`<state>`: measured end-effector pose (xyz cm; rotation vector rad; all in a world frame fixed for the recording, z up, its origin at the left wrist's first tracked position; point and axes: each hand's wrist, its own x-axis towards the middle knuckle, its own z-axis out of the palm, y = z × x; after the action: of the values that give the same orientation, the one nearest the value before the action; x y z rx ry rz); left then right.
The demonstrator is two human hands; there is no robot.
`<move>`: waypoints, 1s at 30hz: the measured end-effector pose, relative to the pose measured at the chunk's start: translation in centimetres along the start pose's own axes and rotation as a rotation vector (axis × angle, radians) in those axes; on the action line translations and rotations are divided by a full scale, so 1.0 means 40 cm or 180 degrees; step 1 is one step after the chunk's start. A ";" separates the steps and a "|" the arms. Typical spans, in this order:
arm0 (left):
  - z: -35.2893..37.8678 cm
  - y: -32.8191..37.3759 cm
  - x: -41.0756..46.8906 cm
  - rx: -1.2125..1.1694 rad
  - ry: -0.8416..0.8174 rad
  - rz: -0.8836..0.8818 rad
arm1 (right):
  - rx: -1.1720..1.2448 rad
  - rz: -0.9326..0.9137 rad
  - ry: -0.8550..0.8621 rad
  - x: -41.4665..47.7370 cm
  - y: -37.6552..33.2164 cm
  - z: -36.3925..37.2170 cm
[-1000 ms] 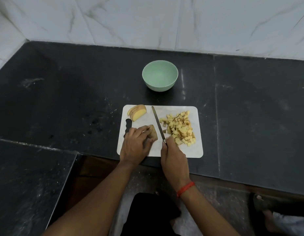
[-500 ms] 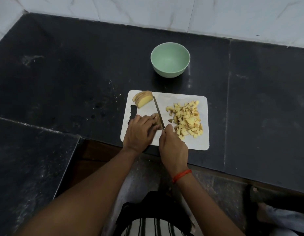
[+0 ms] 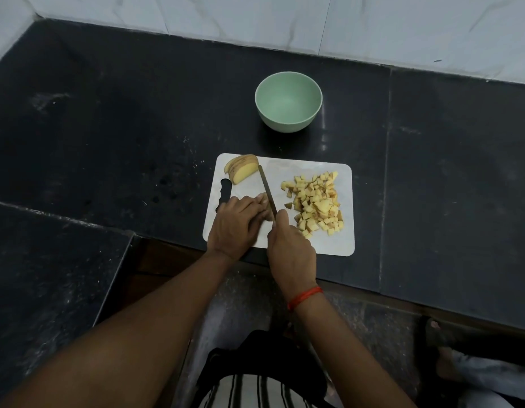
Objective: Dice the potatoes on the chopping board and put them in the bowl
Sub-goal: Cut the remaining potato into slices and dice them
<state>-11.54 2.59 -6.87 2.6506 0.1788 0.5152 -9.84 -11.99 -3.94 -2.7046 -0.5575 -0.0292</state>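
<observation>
Your left hand (image 3: 234, 223) curls its fingers over the potato piece (image 3: 262, 200) on the chopping board (image 3: 329, 245), pinning it; most of the piece is hidden beneath them. Touching its right edge, the knife (image 3: 266, 189) points away from you. Your right hand (image 3: 290, 250) is wrapped round the handle, which is out of sight. The dice (image 3: 314, 206) lie to the right, and the bowl (image 3: 288, 106) stands beyond the board.
</observation>
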 end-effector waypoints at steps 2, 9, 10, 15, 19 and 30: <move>-0.002 0.001 0.002 -0.0036 0.0003 -0.0029 | -0.0043 0.0006 -0.0074 0.000 -0.001 0.002; -0.005 0.004 0.003 -0.0068 -0.0003 -0.0052 | -0.0083 -0.0008 -0.0031 -0.008 -0.014 -0.016; -0.006 0.005 0.002 -0.0064 0.0025 -0.0062 | -0.0091 -0.0017 -0.0009 -0.009 -0.015 -0.019; -0.006 0.009 0.003 -0.0054 0.0078 -0.0090 | 0.0045 0.0014 -0.0106 -0.003 -0.006 -0.012; -0.006 0.010 0.005 -0.0063 0.0057 -0.0106 | 0.0594 0.0201 -0.0192 -0.015 0.007 -0.011; -0.009 0.010 0.003 -0.0188 -0.0042 -0.0282 | 0.0199 0.0182 -0.0066 -0.030 -0.005 0.003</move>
<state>-11.54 2.39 -6.34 2.5750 0.2714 0.4666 -11.04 -12.22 -4.09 -2.6612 -0.4788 0.0308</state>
